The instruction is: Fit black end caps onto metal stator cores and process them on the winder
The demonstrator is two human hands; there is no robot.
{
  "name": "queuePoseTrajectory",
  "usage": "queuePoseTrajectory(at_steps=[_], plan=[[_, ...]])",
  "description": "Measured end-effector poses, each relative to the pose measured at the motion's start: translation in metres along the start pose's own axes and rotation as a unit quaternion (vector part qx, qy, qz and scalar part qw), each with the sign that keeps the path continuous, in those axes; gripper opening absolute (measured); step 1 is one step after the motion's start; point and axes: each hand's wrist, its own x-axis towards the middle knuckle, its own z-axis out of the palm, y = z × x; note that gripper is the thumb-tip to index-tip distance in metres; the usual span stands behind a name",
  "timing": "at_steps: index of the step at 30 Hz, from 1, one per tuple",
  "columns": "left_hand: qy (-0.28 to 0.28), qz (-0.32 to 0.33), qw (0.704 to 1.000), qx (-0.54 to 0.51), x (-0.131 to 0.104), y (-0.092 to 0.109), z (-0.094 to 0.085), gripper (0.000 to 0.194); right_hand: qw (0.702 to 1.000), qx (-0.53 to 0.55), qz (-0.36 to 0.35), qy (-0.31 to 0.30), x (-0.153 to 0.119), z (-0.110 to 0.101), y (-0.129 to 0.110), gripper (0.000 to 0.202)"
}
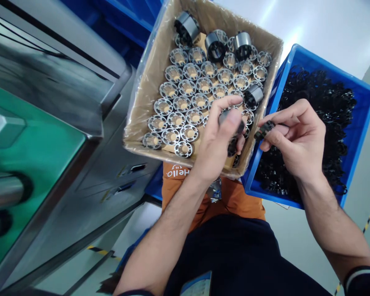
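Observation:
My left hand (217, 133) is closed around a grey metal stator core (226, 118) above the lower right part of a cardboard box. Black plastic shows at the core's end, partly hidden by my fingers. Between the thumb and fingers of my right hand (296, 137) is a small black plastic insulator (265, 129), close to the core but apart from it. Rows of slotted metal stator cores (186, 87) stand upright in the plastic-lined cardboard box (142, 98). Several cores with black ends (242, 45) lie tilted on top of the rows.
On the right, a blue bin (362, 135) holds a heap of black plastic insulators (323, 107). A metal machine with a green panel (49, 135) stands along the left. Blue crates (123, 18) are behind the box. Orange cloth (179, 193) shows below it.

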Motion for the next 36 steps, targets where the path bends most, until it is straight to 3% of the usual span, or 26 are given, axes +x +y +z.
queuePoseTrajectory(at_steps=[4, 9, 14, 20, 26, 32, 36], plan=[[-0.054, -0.020, 0.998, -0.023, 0.001, -0.001, 0.000, 0.056, 1.000, 0.027, -0.005, 0.011, -0.003, 0.001, 0.000, 0.038], [-0.072, -0.030, 0.996, -0.049, -0.004, -0.004, 0.000, 0.055, 1.000, 0.012, 0.001, 0.012, -0.003, 0.007, 0.000, 0.035], [-0.117, -0.045, 0.991, -0.043, -0.009, -0.008, -0.005, 0.044, 0.998, -0.020, -0.046, 0.034, -0.004, 0.013, -0.002, 0.030], [-0.128, -0.042, 0.990, -0.032, -0.011, -0.007, -0.007, 0.043, 0.997, -0.064, -0.040, 0.033, -0.005, 0.016, -0.005, 0.024], [-0.139, -0.035, 0.989, -0.026, -0.010, -0.005, -0.007, 0.041, 0.998, -0.038, -0.020, 0.039, -0.008, 0.019, -0.004, 0.012], [-0.132, -0.025, 0.991, 0.021, -0.017, -0.001, -0.005, 0.040, 0.997, -0.056, -0.025, 0.046, -0.013, 0.025, -0.003, 0.017], [-0.128, 0.020, 0.988, 0.088, -0.003, 0.007, -0.008, 0.038, 0.989, -0.129, -0.067, 0.021, 0.000, 0.008, -0.007, 0.015]])
